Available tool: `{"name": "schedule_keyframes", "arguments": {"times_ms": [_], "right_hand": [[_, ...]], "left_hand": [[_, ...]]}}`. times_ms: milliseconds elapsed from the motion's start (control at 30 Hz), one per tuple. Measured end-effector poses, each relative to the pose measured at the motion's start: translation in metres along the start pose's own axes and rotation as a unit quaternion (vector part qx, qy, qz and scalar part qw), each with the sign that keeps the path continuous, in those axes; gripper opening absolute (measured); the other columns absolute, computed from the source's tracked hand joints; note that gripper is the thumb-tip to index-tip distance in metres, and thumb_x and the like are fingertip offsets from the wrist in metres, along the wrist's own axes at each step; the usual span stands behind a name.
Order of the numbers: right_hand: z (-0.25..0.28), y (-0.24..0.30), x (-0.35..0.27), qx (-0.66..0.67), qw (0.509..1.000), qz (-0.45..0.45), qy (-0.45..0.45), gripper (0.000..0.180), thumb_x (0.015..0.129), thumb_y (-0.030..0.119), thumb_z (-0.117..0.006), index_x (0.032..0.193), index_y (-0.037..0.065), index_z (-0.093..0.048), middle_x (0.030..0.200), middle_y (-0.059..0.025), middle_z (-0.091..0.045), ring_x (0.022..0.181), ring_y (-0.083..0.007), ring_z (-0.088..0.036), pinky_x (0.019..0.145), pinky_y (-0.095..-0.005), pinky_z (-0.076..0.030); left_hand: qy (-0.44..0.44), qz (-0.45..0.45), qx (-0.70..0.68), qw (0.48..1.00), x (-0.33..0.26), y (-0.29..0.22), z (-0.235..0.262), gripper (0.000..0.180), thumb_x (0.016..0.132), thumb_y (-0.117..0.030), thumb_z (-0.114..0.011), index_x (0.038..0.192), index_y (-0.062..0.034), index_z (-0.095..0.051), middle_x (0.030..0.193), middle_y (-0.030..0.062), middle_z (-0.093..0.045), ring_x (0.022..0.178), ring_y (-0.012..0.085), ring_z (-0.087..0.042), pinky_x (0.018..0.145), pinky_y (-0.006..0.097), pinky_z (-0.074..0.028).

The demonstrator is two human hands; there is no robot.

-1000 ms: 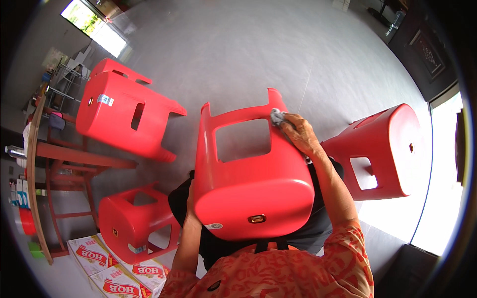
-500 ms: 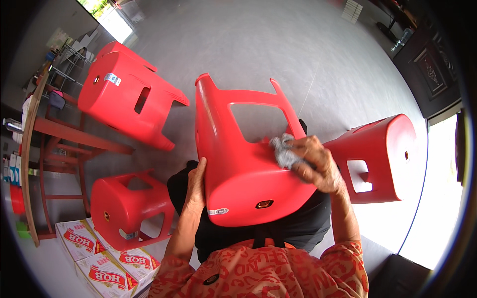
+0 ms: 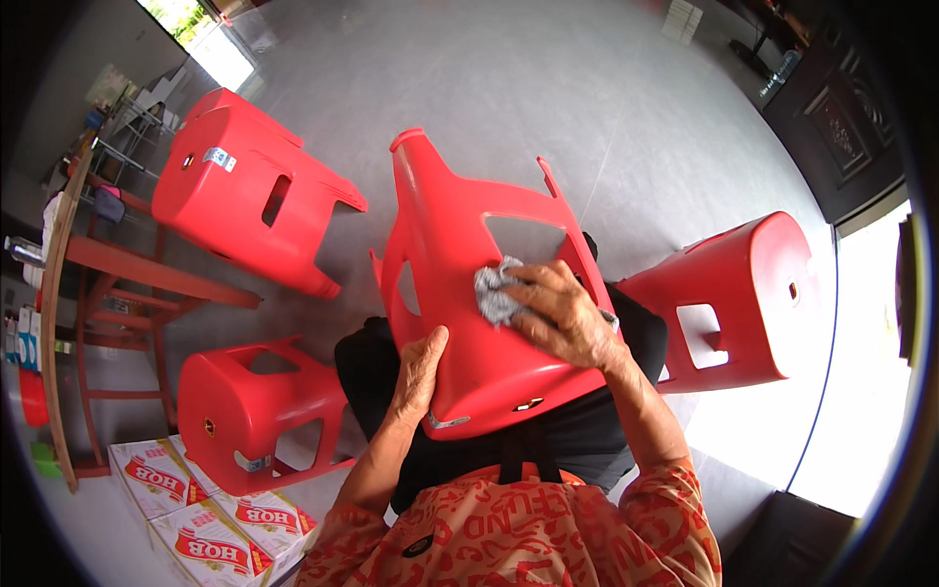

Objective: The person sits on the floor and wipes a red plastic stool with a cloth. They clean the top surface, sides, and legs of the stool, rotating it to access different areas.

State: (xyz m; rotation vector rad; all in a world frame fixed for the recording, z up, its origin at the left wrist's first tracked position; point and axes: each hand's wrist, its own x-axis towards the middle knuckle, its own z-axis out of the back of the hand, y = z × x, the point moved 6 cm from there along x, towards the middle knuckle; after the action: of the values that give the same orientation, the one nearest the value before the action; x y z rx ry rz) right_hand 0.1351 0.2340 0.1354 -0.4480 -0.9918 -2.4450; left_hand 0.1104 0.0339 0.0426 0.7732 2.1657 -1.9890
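while a brown wooden table point(image 3: 61, 293) stands along the far left, white cardboard cartons with red print point(image 3: 191, 514) sit on the floor near its lower end. just above them lies a red plastic stool with a rounded seat point(image 3: 210, 430), and farther up another red plastic stool with a slot-shaped opening point(image 3: 240, 186) lies on its side. the left hand point(image 3: 419, 377) touches the near left side of a glossy red plastic stool with cut-out sides point(image 3: 474, 362), thumb on its surface; its fingers are mostly hidden, so i cannot tell how far they close. this stool tilts across the dark trousers point(image 3: 602, 423), legs pointing away. the right hand point(image 3: 567, 313) holds a crumpled grey cloth point(image 3: 497, 293) against its upper face. to the right lies one more red plastic stool with a squarish opening point(image 3: 778, 284), near a dark panelled door point(image 3: 846, 122).
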Motion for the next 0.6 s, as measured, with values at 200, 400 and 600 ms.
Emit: {"name": "schedule_keyframes", "arguments": {"times_ms": [200,400,600], "right_hand": [[-0.019,0.033,-0.007,0.049,0.998,0.004,0.035,0.036,0.073,0.013,-0.074,0.109,0.009,-0.068,0.119,-0.0074,-0.059,0.100,-0.0302,-0.051,0.088,-0.0390,-0.048],[-0.042,-0.012,0.030,-0.032,0.999,-0.009,0.004,0.033,0.078,0.012,-0.070,0.110,0.008,-0.066,0.121,-0.0090,-0.059,0.103,-0.0324,-0.051,0.088,-0.0419,-0.047],[-0.061,-0.082,0.070,-0.070,0.993,-0.097,-0.015,0.037,0.082,0.012,-0.067,0.119,0.009,-0.063,0.129,-0.0129,-0.057,0.108,-0.0353,-0.051,0.094,-0.0425,-0.046]], "left_hand": [[0.032,-0.056,0.058,0.996,0.012,0.041,0.019,0.052,0.096,-0.045,-0.056,0.060,-0.0092,-0.045,0.059,-0.0096,-0.037,0.060,0.0031,-0.031,0.056,0.025,-0.034],[0.034,-0.046,0.094,0.994,0.002,0.029,0.008,0.049,0.098,-0.040,-0.056,0.065,-0.0036,-0.053,0.064,-0.0074,-0.044,0.062,0.0041,-0.038,0.053,0.025,-0.033],[0.059,-0.031,0.086,0.994,0.004,0.039,0.017,0.050,0.099,-0.041,-0.053,0.068,-0.0019,-0.055,0.063,-0.0079,-0.042,0.062,0.0036,-0.038,0.054,0.025,-0.033]]}}
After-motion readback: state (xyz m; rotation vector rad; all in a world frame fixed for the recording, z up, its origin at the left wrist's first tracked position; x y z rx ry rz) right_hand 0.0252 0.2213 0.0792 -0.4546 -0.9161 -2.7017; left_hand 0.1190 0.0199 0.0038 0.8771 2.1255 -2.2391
